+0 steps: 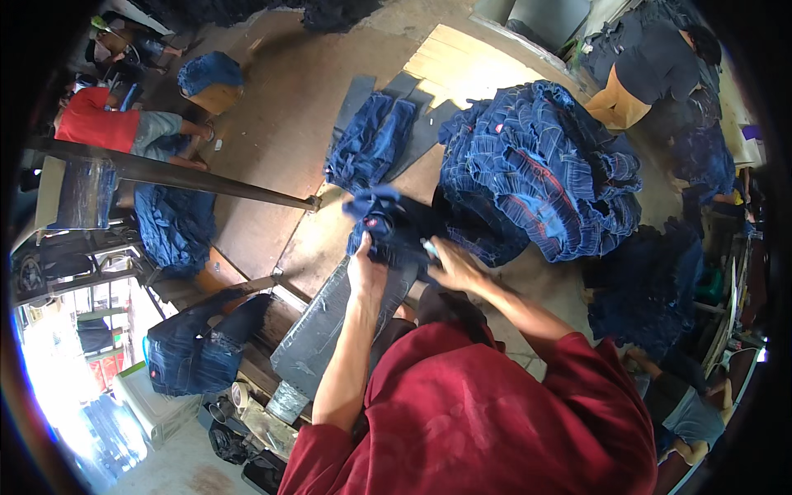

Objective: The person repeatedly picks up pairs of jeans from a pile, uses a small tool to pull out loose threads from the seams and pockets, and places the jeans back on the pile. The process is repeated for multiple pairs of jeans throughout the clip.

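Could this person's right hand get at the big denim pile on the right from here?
Probably yes: the right hand is close to the denim pile, with no barrier visible between them. The hand seems to hold a small pale object, though, which might hinder grabbing.

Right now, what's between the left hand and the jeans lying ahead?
In the head view, the held denim garment lies between the left hand and the jeans.

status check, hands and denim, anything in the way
Left hand gripping denim garment. Right hand holding small pale item. Denim pile ahead right, nothing visibly blocking.
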Action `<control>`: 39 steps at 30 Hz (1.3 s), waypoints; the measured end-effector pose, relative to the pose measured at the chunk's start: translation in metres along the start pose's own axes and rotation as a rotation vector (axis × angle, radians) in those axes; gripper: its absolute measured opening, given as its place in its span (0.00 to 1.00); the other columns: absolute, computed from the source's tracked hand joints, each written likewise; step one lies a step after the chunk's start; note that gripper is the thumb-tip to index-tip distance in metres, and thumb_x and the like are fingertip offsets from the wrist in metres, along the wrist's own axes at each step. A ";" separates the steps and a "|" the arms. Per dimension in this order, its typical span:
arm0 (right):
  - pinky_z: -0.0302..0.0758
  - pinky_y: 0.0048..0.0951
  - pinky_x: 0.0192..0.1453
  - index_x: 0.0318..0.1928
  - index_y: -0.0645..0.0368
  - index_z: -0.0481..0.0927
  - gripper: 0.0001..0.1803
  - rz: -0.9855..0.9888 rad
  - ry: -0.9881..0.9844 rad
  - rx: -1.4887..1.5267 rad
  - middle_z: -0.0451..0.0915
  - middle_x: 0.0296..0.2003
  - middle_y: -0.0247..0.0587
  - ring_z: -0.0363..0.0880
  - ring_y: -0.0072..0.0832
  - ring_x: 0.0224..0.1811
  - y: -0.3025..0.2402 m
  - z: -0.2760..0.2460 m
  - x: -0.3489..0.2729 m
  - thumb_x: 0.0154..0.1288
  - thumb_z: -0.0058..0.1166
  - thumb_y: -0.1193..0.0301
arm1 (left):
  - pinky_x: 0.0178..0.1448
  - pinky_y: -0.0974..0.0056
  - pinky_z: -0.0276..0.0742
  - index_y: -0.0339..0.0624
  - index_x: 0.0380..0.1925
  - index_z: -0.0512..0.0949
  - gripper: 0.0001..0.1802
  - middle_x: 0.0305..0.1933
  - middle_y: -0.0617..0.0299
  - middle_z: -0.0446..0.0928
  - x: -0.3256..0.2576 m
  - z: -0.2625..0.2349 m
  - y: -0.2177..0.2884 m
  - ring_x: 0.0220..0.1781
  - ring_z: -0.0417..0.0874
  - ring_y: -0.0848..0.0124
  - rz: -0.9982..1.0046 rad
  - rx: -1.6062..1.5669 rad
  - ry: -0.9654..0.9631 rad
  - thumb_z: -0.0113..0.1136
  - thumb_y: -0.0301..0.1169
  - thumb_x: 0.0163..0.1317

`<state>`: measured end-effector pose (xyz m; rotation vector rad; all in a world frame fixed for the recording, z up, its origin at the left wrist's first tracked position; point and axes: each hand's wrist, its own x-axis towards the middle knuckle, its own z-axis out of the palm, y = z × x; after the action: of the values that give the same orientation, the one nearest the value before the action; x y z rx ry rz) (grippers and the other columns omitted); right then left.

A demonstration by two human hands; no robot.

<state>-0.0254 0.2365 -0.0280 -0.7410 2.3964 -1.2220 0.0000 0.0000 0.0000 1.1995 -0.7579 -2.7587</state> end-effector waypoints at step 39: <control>0.81 0.50 0.32 0.52 0.59 0.79 0.16 -0.413 0.299 -0.687 0.86 0.29 0.52 0.88 0.53 0.30 -0.055 0.052 0.196 0.85 0.56 0.57 | 0.70 0.48 0.75 0.42 0.58 0.88 0.31 0.54 0.52 0.85 -0.128 -0.218 0.123 0.59 0.82 0.51 0.908 1.694 0.268 0.83 0.47 0.58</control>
<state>-0.1393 0.0600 -0.0264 -1.3898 3.0557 -0.6335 0.2231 -0.1713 0.0154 0.7067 -2.7294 -0.8102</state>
